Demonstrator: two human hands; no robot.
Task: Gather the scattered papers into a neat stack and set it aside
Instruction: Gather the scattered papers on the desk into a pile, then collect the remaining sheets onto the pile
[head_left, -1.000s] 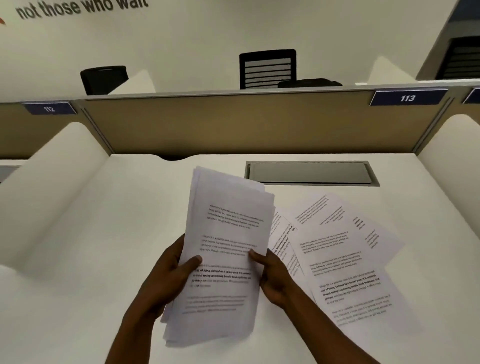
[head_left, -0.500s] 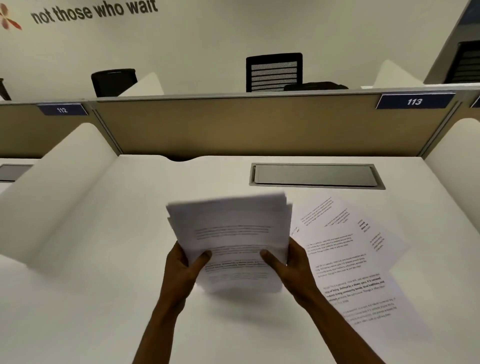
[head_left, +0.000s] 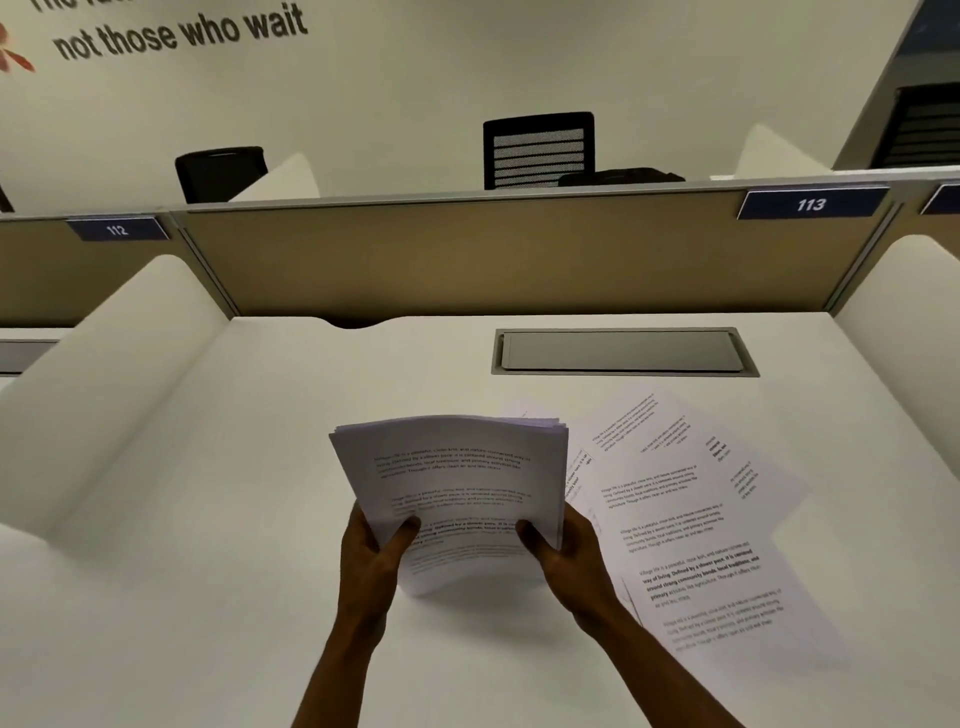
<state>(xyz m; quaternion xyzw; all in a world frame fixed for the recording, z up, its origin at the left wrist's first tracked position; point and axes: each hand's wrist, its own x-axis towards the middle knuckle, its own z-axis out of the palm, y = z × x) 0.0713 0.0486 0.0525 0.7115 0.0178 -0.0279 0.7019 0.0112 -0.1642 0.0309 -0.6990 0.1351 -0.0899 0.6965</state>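
Observation:
A thick stack of printed white papers (head_left: 457, 478) stands on its lower edge on the white desk (head_left: 208, 571), tilted towards me with its top bowed. My left hand (head_left: 371, 551) grips its lower left side, thumb on the front page. My right hand (head_left: 566, 556) grips the lower right side the same way. Several loose printed sheets (head_left: 691, 525) lie fanned and overlapping on the desk to the right of the stack, partly under my right forearm.
A grey cable hatch (head_left: 623, 351) is set into the desk behind the papers. White curved dividers (head_left: 104, 384) flank the desk on both sides, and a tan partition (head_left: 467, 260) closes the back. Black chairs stand beyond it.
The stack has turned from a long, flat-held pile to an upright bundle squared between both hands, its lower edge down on the desk. My right hand moved to the stack's right side.

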